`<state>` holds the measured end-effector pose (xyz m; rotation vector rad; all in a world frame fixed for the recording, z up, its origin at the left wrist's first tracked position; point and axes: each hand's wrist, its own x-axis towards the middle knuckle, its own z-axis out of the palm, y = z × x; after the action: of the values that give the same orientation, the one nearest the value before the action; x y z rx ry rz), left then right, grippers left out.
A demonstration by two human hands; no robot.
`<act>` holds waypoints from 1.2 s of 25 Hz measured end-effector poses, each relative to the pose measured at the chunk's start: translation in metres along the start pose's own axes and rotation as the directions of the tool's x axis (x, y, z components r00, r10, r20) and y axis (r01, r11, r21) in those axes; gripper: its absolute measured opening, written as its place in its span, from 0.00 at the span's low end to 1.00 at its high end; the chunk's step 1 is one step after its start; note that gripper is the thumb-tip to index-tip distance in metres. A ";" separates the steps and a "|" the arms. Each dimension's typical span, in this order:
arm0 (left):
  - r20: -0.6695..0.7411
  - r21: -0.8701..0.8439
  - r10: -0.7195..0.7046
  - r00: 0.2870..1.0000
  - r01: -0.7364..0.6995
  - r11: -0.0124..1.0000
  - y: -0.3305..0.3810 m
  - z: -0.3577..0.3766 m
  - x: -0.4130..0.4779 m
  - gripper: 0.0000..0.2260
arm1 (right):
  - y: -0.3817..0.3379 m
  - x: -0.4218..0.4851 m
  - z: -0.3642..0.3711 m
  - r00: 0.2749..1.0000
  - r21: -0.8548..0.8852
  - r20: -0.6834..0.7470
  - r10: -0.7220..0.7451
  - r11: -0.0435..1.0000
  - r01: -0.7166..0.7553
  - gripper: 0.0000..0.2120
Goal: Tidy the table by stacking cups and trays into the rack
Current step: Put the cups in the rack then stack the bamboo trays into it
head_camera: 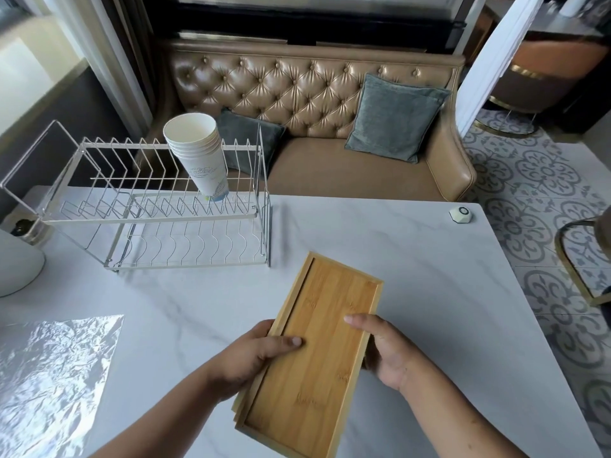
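A long bamboo tray [317, 345] sits over the near middle of the marble table [429, 276], and another tray's edge shows beneath its left side. My left hand [254, 355] grips the left long edge with the thumb on top. My right hand [380, 348] grips the right long edge. A wire dish rack [148, 206] stands at the back left of the table. A stack of white paper cups [201, 153] leans tilted in the rack's upper tier, toward its right end. The rack's lower tier holds nothing.
A crinkled foil sheet [49, 385] lies at the near left. A white rounded object [16, 262] stands at the left edge. A small white call button [461, 213] sits at the far right corner. A tufted leather sofa [314, 94] with cushions lies behind the table.
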<state>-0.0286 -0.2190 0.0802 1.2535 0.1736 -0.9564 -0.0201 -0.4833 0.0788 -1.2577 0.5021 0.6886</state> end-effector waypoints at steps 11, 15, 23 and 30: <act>-0.104 -0.349 -0.122 0.987 0.079 0.934 -0.002 0.030 0.001 0.20 | 0.015 -0.001 0.027 0.974 0.074 -0.226 0.004 0.997 0.013 0.21; -0.082 -0.292 -0.075 0.994 0.048 0.955 0.004 0.028 -0.001 0.21 | 0.018 -0.003 0.027 0.979 0.122 -0.205 -0.001 0.992 0.027 0.21; -0.158 -0.321 -0.033 0.987 -0.019 0.947 0.032 0.013 0.010 0.25 | 0.020 -0.012 0.032 1.000 0.057 0.009 0.023 0.998 -0.024 0.37; -0.093 -0.108 -0.086 0.992 0.076 0.991 0.016 0.005 0.007 0.30 | 0.035 -0.015 0.031 0.999 0.164 0.037 0.021 0.986 -0.026 0.29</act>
<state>-0.0150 -0.2274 0.0896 1.2045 0.3495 -0.9447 -0.0561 -0.4505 0.0728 -1.0846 0.5350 0.6740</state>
